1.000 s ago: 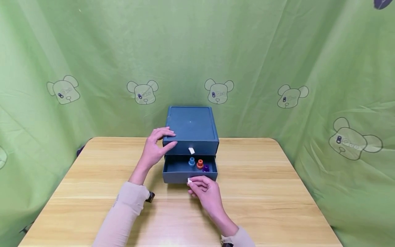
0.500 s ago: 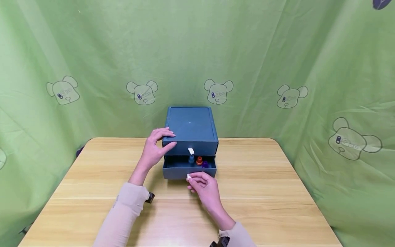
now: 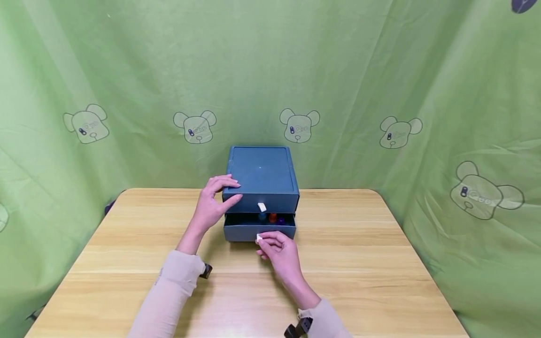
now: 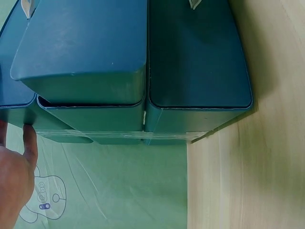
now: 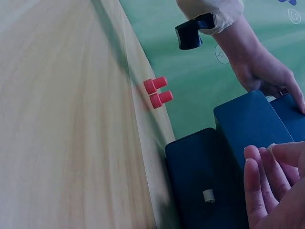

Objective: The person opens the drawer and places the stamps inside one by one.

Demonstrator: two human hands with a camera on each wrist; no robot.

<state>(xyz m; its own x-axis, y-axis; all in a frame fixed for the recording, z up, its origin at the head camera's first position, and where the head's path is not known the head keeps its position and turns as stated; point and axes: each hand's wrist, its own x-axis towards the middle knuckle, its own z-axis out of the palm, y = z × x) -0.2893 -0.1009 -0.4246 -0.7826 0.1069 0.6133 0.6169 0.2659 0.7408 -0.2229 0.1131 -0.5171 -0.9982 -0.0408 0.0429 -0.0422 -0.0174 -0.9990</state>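
A blue three-drawer chest stands on the table, its middle drawer partly pulled out. My right hand pinches that drawer's small white pull between thumb and fingers. Inside the drawer, partly hidden by its front, are a blue peg-like piece, an orange one and a purple one. At the chest's front left corner rests my left hand, fingers over the top and thumb against the top drawer's front.
The bottom drawer is closed, with its own white pull. Two red peg-like pieces show by the table's edge in the right wrist view. A green curtain hangs around the wooden table.
My right hand has pushed the middle drawer further into the chest, so the three pieces are now more covered. The left hand has stayed in place.
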